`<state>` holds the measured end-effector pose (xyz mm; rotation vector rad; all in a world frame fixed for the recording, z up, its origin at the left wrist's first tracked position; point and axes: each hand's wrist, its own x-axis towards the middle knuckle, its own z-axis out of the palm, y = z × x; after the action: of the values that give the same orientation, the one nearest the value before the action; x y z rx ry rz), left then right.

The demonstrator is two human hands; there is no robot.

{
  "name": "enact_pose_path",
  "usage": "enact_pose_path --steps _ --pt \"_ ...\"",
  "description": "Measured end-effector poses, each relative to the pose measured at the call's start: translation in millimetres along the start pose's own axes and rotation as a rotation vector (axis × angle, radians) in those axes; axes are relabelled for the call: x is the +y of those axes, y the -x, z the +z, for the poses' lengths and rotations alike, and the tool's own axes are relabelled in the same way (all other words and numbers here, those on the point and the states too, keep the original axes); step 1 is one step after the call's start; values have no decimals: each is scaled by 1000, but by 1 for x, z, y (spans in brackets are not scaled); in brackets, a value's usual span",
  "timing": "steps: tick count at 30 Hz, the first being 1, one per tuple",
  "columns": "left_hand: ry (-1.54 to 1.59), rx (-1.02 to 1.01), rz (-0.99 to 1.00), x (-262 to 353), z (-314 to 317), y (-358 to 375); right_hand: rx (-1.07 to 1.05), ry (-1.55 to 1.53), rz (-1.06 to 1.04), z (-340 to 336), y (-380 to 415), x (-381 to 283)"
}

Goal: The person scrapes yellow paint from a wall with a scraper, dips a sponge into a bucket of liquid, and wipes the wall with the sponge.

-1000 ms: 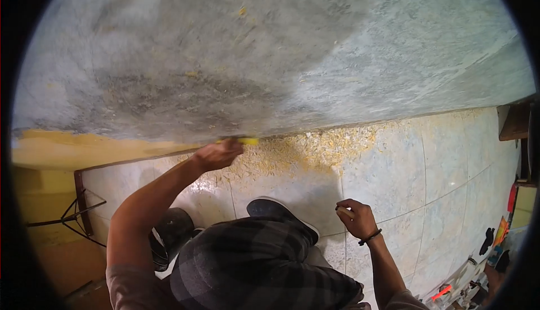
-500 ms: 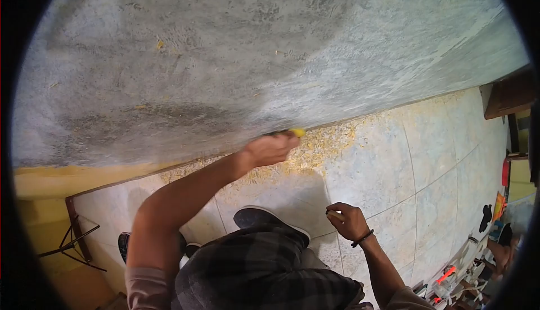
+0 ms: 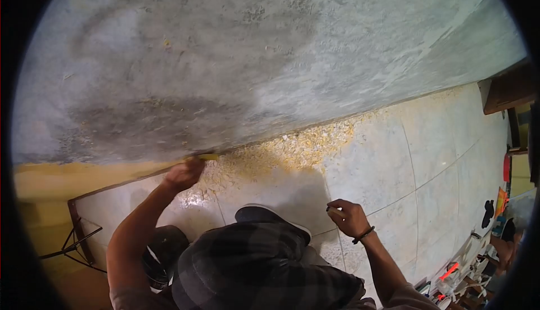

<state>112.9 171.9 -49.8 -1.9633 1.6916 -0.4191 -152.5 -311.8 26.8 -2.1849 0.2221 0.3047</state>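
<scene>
My left hand is closed around a scraper with a yellow handle; its working end is hidden by the hand and blur. It is low at the foot of the grey wall, beside a band of yellow paint. Yellow and white paint flakes lie on the floor along the wall. My right hand, with a dark band on its wrist, hovers over the tiles. Its fingers are curled together, with a small dark spot at the tips that I cannot make out.
Pale floor tiles run along the wall. A thin black metal stand is at the left. At the right are a brown wooden piece, scattered items and part of another person's leg.
My left hand has moved left along the foot of the wall with the scraper, away from the thickest flakes. My right hand has stayed almost still.
</scene>
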Motion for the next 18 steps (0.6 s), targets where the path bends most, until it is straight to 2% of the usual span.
enact_pose_path --steps 1,2,4,6,8,11,13,15,16,17,18 --pt "-152 -183 29 -6 -13 31 2 -11 -16 1 -3 -1" --pt "310 -160 -233 -18 -48 46 -11 -18 -25 2 -4 -2" --pt "81 -268 -364 -39 -109 66 -10 -33 -56 7 -12 -5" --pt "243 -297 -705 -57 -167 76 -68 -48 -77 8 -16 -13" --pt "291 -353 -922 -68 -214 94 -69 -60 -106 15 -20 -19" --pt "412 -404 -1097 -63 -277 152 -95 -77 -132 24 -16 -33" --pt "468 -420 -1149 -44 -298 184 -97 -151 -103 38 -10 -36" --pt "810 -556 -1365 -16 -298 226 -89 -304 44 38 -5 -45" --pt "808 -558 -1267 1 -291 252 -99 -331 86 40 -10 -54" --pt "858 -641 -1251 11 -290 259 -97 -353 153 40 -13 -58" --pt "943 -639 -1351 27 -285 258 -52 -331 68 43 -13 -57"
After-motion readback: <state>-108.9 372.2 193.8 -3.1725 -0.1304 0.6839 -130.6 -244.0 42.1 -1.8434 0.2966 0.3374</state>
